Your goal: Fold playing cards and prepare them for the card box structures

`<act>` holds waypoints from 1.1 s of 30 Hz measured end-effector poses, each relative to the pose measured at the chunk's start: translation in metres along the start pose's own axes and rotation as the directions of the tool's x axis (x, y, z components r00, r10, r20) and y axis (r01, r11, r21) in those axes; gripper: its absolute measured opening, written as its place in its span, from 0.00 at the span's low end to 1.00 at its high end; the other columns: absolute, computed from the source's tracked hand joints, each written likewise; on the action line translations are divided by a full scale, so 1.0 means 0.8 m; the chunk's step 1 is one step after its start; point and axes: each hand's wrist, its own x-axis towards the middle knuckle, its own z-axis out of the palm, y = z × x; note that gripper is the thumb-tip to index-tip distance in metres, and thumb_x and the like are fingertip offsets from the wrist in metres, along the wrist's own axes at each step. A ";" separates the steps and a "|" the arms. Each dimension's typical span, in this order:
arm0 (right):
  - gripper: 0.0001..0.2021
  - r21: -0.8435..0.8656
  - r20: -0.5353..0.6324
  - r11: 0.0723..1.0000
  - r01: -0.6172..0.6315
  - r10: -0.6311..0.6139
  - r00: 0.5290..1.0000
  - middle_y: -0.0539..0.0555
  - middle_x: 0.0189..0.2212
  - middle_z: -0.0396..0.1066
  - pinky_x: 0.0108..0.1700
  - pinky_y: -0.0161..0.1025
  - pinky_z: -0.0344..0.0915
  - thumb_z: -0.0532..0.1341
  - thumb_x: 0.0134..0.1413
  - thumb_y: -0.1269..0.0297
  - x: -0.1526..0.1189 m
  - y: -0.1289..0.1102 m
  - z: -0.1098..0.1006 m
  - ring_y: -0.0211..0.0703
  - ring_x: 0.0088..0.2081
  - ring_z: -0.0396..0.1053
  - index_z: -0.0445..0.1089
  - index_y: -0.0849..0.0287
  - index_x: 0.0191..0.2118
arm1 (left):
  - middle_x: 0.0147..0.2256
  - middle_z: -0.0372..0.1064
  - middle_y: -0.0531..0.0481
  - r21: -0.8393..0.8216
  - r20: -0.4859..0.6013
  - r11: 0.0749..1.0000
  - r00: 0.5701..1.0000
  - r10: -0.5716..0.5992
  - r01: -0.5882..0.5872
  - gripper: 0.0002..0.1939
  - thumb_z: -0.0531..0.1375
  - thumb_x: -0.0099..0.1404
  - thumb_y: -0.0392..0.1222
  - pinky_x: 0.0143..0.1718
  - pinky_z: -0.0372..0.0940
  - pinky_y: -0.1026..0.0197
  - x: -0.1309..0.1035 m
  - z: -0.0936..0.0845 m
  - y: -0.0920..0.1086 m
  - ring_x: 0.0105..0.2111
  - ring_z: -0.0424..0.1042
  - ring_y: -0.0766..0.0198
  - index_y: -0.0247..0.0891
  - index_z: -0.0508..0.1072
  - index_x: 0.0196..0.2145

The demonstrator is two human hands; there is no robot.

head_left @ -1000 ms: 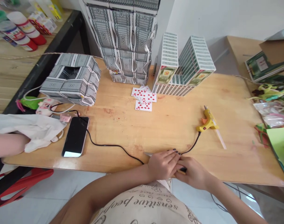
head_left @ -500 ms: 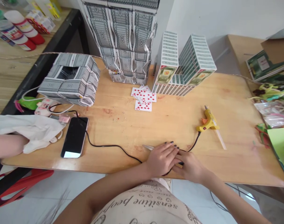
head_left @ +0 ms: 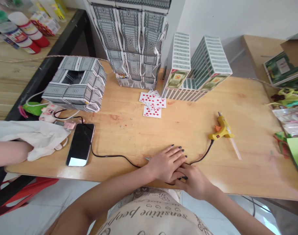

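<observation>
My left hand (head_left: 167,164) lies flat on the wooden table near its front edge, fingers stretched out and slightly apart. A grey pointed tip (head_left: 147,159) sticks out beside it; the rest is hidden under the hand. Against its right side rests my right hand (head_left: 197,182), fingers curled and partly covered; a small dark thing shows by them, too hidden to name. The black cable (head_left: 112,156) passes beneath my hands and comes out toward the yellow glue gun (head_left: 221,130), which has a clear glue stick (head_left: 235,149) in its back.
Playing cards (head_left: 152,103) lie face up mid-table. Behind them stand a tall card tower (head_left: 134,45) and stacked card boxes (head_left: 177,62). A hollow card block (head_left: 73,88), a phone (head_left: 80,143) and another person's arm (head_left: 12,152) with a white cloth (head_left: 43,140) are at left.
My left hand has shifted slightly left and its fingers have fanned apart a little. Less of the grey tip shows. The view has moved slightly; the glue gun and cards stay put.
</observation>
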 end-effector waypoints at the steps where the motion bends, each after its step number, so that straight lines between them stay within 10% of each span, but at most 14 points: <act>1: 0.04 0.004 -0.009 1.000 -0.001 0.001 1.000 0.50 0.28 0.73 0.30 0.34 0.60 0.58 0.47 0.69 -0.002 0.001 0.002 0.40 0.29 0.68 0.71 0.56 0.28 | 0.56 0.59 0.40 0.005 -0.001 1.000 1.000 0.007 -0.007 0.27 0.47 0.66 0.53 0.62 0.45 0.48 0.000 0.001 0.001 0.60 0.52 0.53 0.30 0.61 0.55; 11: 0.07 0.024 -0.135 0.997 -0.068 0.070 0.988 0.53 0.30 0.69 0.30 0.32 0.62 0.56 0.47 0.70 -0.009 0.011 0.014 0.38 0.29 0.67 0.71 0.57 0.26 | 0.53 0.64 0.40 0.046 -0.002 0.995 0.996 0.085 -0.085 0.30 0.45 0.65 0.57 0.61 0.47 0.50 0.018 0.009 -0.011 0.58 0.56 0.52 0.29 0.67 0.50; 33: 0.08 -0.221 -0.012 0.973 0.065 -0.069 0.998 0.53 0.30 0.71 0.36 0.37 0.61 0.57 0.50 0.65 0.001 0.044 -0.031 0.43 0.34 0.68 0.72 0.54 0.34 | 0.57 0.56 0.36 0.067 -0.012 0.996 0.998 -0.057 0.058 0.36 0.44 0.63 0.63 0.61 0.44 0.49 0.045 0.005 -0.010 0.60 0.50 0.49 0.29 0.64 0.52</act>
